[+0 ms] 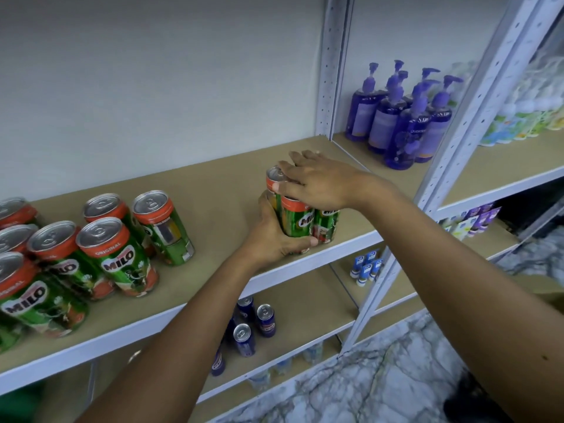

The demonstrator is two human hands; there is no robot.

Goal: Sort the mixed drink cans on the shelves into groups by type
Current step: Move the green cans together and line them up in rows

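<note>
A: How are the fingers of the left hand (274,236) placed?

B: They are curled around the near side of a small cluster of Milo cans (300,218). The thumb is seen at the bottom front of the cluster, at about 3 o'clock from the palm, and it is pressed against the green wall of a can. The other fingers are hidden behind the cans, so how far they are spread cannot be told.

A: And the right hand (317,181)?

B: It is laid over the tops of the same cluster. The fingers are only a little apart and bent down over the can rims; the thumb is pressed on the orange band of the can at the 9 o'clock side. The cluster is thus clamped between both hands.

A: Where is the cluster standing?

B: On the beige shelf board (219,178), close to its front edge, upright. At 9 o'clock from it, well apart, a bigger group of Milo cans (100,245) is kept on the same board.

A: What else is seen?

B: At 1 o'clock, on the next bay, purple pump bottles (403,117) are grouped. At 6 o'clock, on the lower shelf, blue cans (253,325) are standing. At 4 o'clock, small blue-and-white tubes (366,265) are seen.
</note>
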